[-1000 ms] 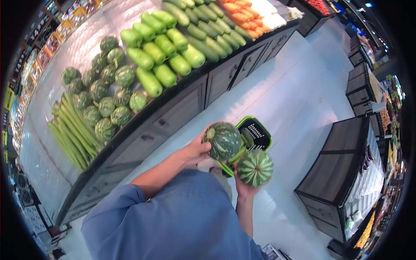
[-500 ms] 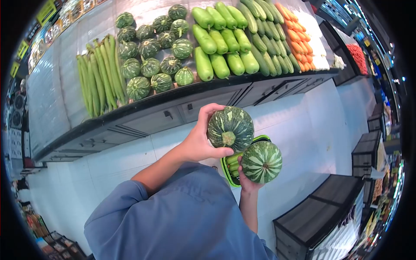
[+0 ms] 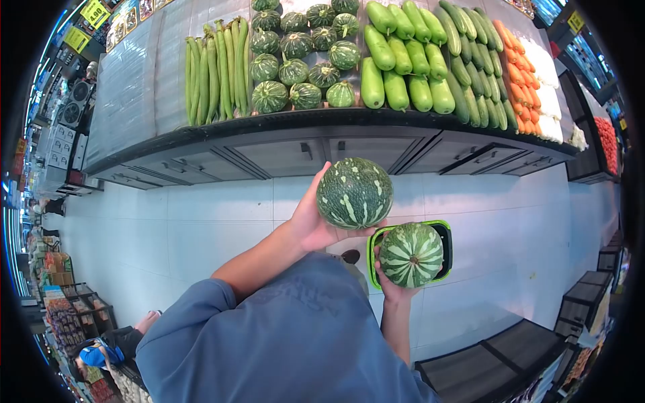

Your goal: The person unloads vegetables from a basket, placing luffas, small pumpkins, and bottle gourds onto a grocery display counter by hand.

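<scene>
My left hand [image 3: 310, 218] is closed around a dark green pumpkin [image 3: 355, 193] with pale flecks, gripping it from the left and below. Its stem is out of sight. A second pumpkin [image 3: 411, 254], with pale stripes radiating from its centre, rests in my right hand [image 3: 396, 287], whose fingers show at its left and lower edges. Beneath this striped pumpkin is a basket with a bright green rim [image 3: 371, 263]; the pumpkin hides most of the inside. The two pumpkins are side by side, the dark one higher in view.
A display counter [image 3: 322, 119] runs across the front, bearing long green gourds [image 3: 218, 74], rows of small pumpkins [image 3: 293, 70], light green gourds [image 3: 396, 57], cucumbers [image 3: 477, 74] and carrots [image 3: 521, 77]. Dark stands [image 3: 494, 356] are at lower right. Another person [image 3: 114, 342] is at lower left.
My left hand has turned the dark pumpkin, so its stem no longer faces me. The view has shifted, with the counter now more level and farther right. The striped pumpkin stays in my right hand.
</scene>
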Demonstrator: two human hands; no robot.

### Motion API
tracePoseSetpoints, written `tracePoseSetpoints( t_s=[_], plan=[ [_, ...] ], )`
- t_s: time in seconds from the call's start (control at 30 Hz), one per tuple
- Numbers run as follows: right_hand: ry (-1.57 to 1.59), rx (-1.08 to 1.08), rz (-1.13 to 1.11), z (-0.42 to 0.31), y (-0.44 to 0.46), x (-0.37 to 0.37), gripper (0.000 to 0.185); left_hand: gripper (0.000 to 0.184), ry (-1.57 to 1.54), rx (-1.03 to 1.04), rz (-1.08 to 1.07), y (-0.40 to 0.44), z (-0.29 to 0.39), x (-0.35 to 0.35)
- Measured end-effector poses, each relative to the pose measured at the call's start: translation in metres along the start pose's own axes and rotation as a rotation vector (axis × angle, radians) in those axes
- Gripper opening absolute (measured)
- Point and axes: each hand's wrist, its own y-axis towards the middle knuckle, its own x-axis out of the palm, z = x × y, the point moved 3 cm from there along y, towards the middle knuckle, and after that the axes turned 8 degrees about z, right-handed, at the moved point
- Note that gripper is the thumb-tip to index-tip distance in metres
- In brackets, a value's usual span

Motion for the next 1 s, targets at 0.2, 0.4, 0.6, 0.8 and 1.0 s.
tracePoseSetpoints(
  t_s=[0.2, 0.4, 0.6, 0.8, 1.0],
  plan=[
    [0.017, 0.040, 0.078, 0.001, 0.010, 0.015, 0.113, 0.094, -0.011, 0.108, -0.187, -0.020, -0.003, 0.002],
    [-0.038, 0.101, -0.122, 0.016, 0.040, 0.037, 0.081, 0.099, -0.331, 0.039, -0.288, -0.027, 0.024, 0.010],
    [-0.007, 0.111, 0.073, 0.035, 0.089, 0.050, 0.108, 0.099, -0.410, 0.041, -0.312, -0.023, 0.071, -0.003],
    [-0.037, 0.146, 0.072, 0.061, 0.151, 0.073, 0.109, 0.096, -0.317, 0.056, -0.270, -0.015, 0.126, -0.020],
    [0.062, 0.193, 0.112, 0.091, 0.213, 0.084, 0.100, 0.091, -0.356, 0.077, -0.229, -0.013, 0.173, -0.029]
  ],
)
